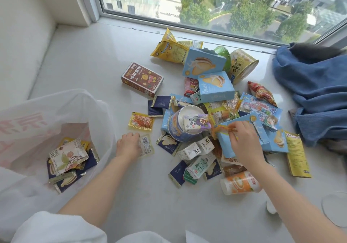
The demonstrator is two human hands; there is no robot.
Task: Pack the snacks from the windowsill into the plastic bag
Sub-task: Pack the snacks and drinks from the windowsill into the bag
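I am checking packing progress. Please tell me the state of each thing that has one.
plastic bag: open, several packets inside
left hand: closing on a barcode packet
right hand: pinching an orange wrapper
snack pile: on the sill, unpacked
brown box: lying flat, apart from the pile
yellow tub: tipped on its side

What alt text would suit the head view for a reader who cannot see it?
A person's two bare hands sort a pile of snacks on a white windowsill: the left hand grips a small packet with a barcode, and the right hand pinches an orange wrapper. A plastic bag at left already holds several packets.
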